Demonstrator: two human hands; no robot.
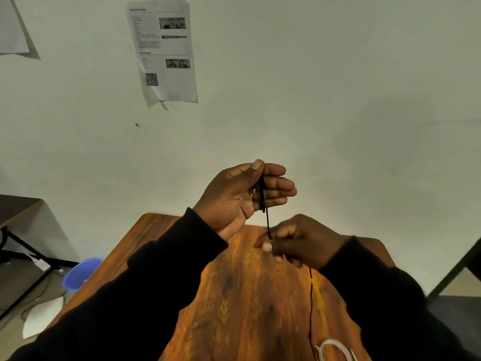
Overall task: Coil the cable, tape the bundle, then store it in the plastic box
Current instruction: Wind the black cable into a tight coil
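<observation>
Nearest, bottom right: one pale ring-shaped item (335,347) on my wooden table (234,308), cut off by the frame edge; what it is I cannot tell.
One yellow strip (318,293) on the tabletop, just beside the hanging run of cable.
One thin black cable (267,222): it trails down over the table, passes through my right hand, rises taut to my left.
Two black sleeves (156,282), one per arm, covering much of the table's near end.
My right hand (299,243): low over the table, fingertips pinched on the cable.
My left hand (242,194): raised, thumb and fingers closed on a few gathered loops of the cable.
Floor, left: one blue basin (80,273), one dark table frame (26,246), one white sheet (43,319).
Wall beyond: two papers, one printed sheet (164,53), one plain sheet (13,27) at the corner.
</observation>
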